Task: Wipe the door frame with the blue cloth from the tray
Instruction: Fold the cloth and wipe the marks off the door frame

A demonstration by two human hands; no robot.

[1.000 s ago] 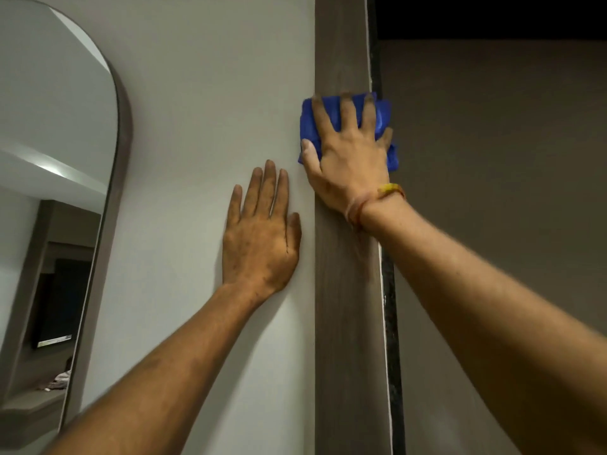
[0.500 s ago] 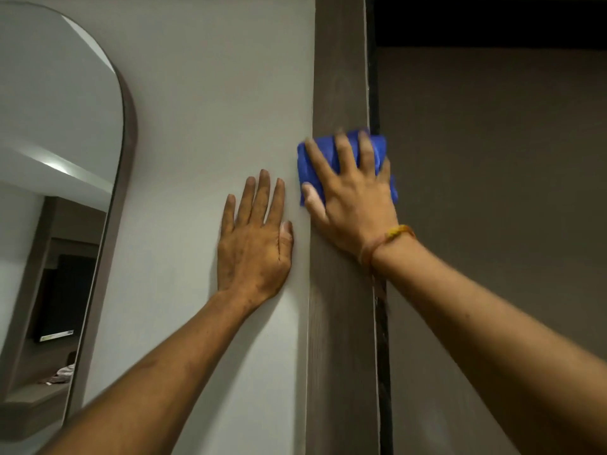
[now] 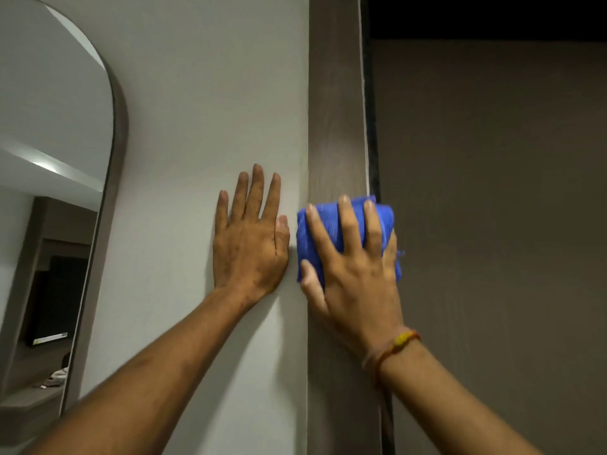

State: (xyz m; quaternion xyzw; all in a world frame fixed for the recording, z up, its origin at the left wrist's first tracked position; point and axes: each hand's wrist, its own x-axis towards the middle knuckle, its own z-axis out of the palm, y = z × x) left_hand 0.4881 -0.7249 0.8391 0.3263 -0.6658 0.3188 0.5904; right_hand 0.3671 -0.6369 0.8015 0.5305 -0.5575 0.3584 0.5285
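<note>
A folded blue cloth is pressed flat against the brown wooden door frame, which runs vertically through the middle of the view. My right hand lies over the cloth with fingers spread, holding it to the frame; a thread bracelet sits on the wrist. My left hand rests flat on the white wall just left of the frame, fingers up and slightly apart, holding nothing. The tray is out of view.
An arched mirror with a dark rim hangs on the wall at far left. Right of the frame stands a plain brown door panel, with a dark gap above it.
My right hand has slid the blue cloth down the door frame, from well above my left hand to level with it. My left hand stays flat on the wall.
</note>
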